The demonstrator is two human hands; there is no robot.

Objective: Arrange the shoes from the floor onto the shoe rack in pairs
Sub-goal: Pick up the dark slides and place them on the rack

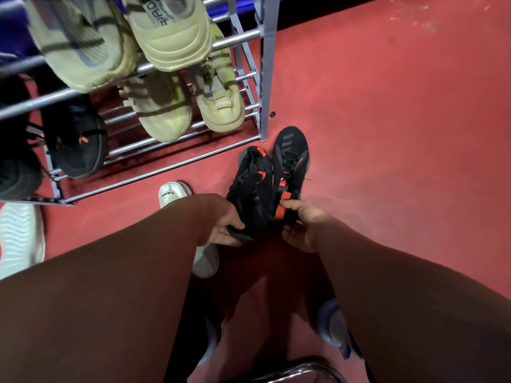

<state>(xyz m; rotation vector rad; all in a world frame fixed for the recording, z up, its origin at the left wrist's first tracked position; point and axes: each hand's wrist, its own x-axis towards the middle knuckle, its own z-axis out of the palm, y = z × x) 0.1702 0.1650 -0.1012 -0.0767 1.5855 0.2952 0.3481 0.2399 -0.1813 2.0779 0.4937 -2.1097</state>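
Gripping the heel of the left black shoe (250, 189), the left hand (225, 228) is curling its fingers round the sole edge at the back. The right hand (304, 226) is pinching the heel of the right black shoe (290, 158), with the thumb pressing on the red heel tab and the other fingers curling underneath. Both shoes are showing red accents, are lying side by side and touching, and are pointing their toes away from the person, toward the near right corner post of the shoe rack (264, 78). Whether their soles are resting on the red floor (401, 147) or hanging just above it cannot be told. The rack is standing at the upper left. It is carrying the upper cream pair (171, 31) on a high tier and the lower cream pair (163, 111) on a tier beneath, each pair sitting with its 2 shoes side by side. 1 dark shoe (77, 145) is sitting on a low tier to the left of the lower cream pair. 1 white shoe (175, 192) is lying on the floor in front of the rack, partly hidden under the left forearm. A second white shoe (19, 239) is lying at the left edge. A small dark scrap (273, 114) is lying on the floor just beside the corner post.
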